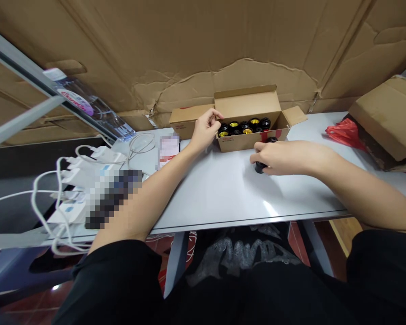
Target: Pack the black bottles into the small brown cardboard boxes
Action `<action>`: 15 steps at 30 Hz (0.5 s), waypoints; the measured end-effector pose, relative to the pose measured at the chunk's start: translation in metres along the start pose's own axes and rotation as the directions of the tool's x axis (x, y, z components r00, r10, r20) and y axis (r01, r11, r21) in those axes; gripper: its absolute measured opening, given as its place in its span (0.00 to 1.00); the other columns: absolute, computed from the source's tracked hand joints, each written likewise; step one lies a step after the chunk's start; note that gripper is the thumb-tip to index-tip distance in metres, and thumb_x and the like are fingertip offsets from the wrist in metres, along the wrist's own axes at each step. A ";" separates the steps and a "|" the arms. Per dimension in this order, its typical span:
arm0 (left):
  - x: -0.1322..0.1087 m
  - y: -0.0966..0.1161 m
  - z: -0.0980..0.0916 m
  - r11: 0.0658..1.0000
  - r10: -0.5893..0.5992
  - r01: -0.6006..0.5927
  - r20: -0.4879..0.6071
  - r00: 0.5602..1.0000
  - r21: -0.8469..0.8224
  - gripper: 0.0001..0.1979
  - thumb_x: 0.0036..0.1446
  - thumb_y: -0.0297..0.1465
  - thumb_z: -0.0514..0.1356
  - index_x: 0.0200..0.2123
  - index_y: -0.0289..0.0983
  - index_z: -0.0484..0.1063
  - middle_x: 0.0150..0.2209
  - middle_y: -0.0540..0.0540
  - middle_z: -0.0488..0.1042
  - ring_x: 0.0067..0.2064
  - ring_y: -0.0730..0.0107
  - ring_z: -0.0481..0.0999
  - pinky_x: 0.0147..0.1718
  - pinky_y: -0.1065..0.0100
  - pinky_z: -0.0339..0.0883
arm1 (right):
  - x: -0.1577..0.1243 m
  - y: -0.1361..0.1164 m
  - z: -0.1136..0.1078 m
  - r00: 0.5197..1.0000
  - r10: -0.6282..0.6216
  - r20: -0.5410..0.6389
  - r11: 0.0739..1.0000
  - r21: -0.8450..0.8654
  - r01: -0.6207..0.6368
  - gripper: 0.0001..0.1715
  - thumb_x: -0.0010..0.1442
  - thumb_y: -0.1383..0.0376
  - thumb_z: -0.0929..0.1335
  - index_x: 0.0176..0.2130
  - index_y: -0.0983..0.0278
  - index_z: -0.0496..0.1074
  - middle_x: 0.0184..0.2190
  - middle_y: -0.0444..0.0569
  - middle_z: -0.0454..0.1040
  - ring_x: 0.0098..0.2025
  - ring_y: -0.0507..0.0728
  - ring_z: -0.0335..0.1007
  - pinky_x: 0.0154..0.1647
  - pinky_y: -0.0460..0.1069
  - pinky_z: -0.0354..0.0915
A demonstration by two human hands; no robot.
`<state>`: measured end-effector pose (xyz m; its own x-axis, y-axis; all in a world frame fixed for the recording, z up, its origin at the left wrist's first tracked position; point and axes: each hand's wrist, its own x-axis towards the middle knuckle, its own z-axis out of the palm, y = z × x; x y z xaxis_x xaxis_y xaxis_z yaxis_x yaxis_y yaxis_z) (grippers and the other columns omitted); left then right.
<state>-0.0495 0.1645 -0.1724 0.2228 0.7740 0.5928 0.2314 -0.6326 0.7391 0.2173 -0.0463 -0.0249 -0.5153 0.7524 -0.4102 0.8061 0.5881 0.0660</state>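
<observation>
A small cardboard box [235, 144] stands open near the back of the white table, its flaps folded out. Inside are several black bulb sockets [245, 125]; some show yellow metal screw threads facing up. My left hand [206, 128] is at the box's left end, fingers curled at the rim, the fingertips partly hidden. To the right, in front of the box, my right hand [277, 157] is closed around a black bulb socket [259, 167] at the table surface. More black shows above the fingers, and I cannot tell whether it is a second socket.
Left on the table [203, 194] are white power strips with plugs [74, 171], white cables [58, 225] and a blurred dark object [114, 196]. A water bottle [87, 104] leans behind them. A red plastic bag [343, 132] and a larger carton [389, 119] sit right. Cardboard sheeting [203, 40] lines the back.
</observation>
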 end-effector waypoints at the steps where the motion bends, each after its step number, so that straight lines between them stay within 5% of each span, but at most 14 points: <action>1: 0.000 0.001 0.000 1.000 -0.006 0.006 0.002 1.000 0.003 0.13 0.59 0.23 0.65 0.44 0.44 0.82 0.27 0.55 0.64 0.30 0.67 0.60 0.38 0.60 0.56 | 0.003 0.000 0.000 0.999 -0.033 0.021 0.999 0.035 0.033 0.16 0.78 0.72 0.72 0.56 0.60 0.88 0.59 0.58 0.84 0.32 0.59 0.72 0.32 0.56 0.58; 4: -0.001 0.003 -0.002 1.000 -0.027 0.027 0.006 1.000 0.010 0.12 0.60 0.24 0.65 0.44 0.44 0.82 0.27 0.55 0.64 0.29 0.67 0.60 0.37 0.61 0.58 | 0.012 0.006 0.000 0.992 -0.121 0.031 0.985 0.132 0.116 0.17 0.79 0.71 0.71 0.57 0.60 0.89 0.58 0.56 0.85 0.37 0.60 0.77 0.35 0.55 0.64; 9: 0.000 -0.003 -0.004 1.000 -0.009 0.008 0.014 1.000 0.013 0.11 0.62 0.24 0.66 0.44 0.44 0.82 0.28 0.54 0.66 0.30 0.67 0.64 0.39 0.61 0.61 | 0.022 0.045 -0.004 0.925 -0.307 -0.223 0.874 0.320 0.367 0.20 0.74 0.65 0.79 0.63 0.59 0.90 0.61 0.56 0.87 0.52 0.65 0.88 0.54 0.56 0.78; 12: 0.001 -0.008 -0.005 1.000 0.000 0.000 0.015 1.000 0.011 0.09 0.63 0.25 0.68 0.45 0.44 0.82 0.29 0.54 0.66 0.32 0.66 0.66 0.40 0.60 0.63 | 0.021 0.076 -0.005 0.910 -0.265 -0.318 0.806 0.445 0.391 0.27 0.71 0.63 0.80 0.67 0.55 0.90 0.62 0.53 0.90 0.52 0.66 0.90 0.55 0.57 0.81; 15: 0.000 -0.010 -0.005 1.000 -0.007 0.007 0.005 1.000 0.012 0.08 0.63 0.28 0.69 0.44 0.45 0.82 0.28 0.54 0.66 0.32 0.65 0.66 0.41 0.60 0.63 | 0.021 0.099 -0.005 0.941 -0.110 -0.321 0.747 0.597 0.291 0.28 0.74 0.55 0.80 0.70 0.52 0.89 0.52 0.49 0.92 0.46 0.66 0.90 0.48 0.58 0.83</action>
<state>-0.0565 0.1715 -0.1784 0.2255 0.7781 0.5863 0.2439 -0.6278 0.7392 0.2846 0.0291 -0.0227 -0.6668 0.7383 -0.1016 0.6262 0.4811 -0.6135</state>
